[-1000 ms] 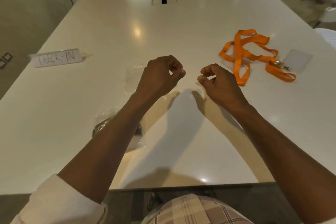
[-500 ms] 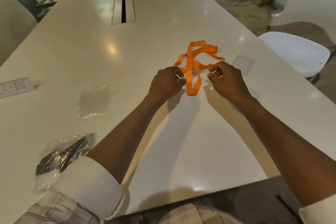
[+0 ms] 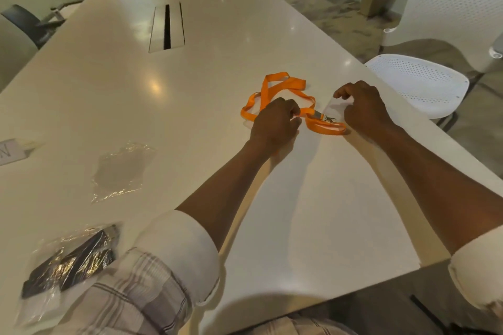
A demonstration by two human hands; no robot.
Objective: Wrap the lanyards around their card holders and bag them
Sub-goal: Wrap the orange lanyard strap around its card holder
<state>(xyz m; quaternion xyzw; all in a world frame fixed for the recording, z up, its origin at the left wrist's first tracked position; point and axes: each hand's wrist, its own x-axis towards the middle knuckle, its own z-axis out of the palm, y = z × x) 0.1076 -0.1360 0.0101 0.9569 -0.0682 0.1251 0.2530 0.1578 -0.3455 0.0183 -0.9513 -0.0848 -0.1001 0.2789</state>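
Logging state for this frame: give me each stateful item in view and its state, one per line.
orange lanyard: unwrapped, loose tangle on table
metal clip: on the strap end; card holder not clearly visible
left hand: pinches the strap
right hand: curled, on table beside the clip; grip unclear
empty clear bag: flat, unfilled
filled bag: holds a dark lanyard

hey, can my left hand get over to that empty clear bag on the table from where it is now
Probably yes. The empty clear bag lies flat to the left of your left hand, with only bare table between them. But that hand grips the orange lanyard, so it would have to let go or carry it along.
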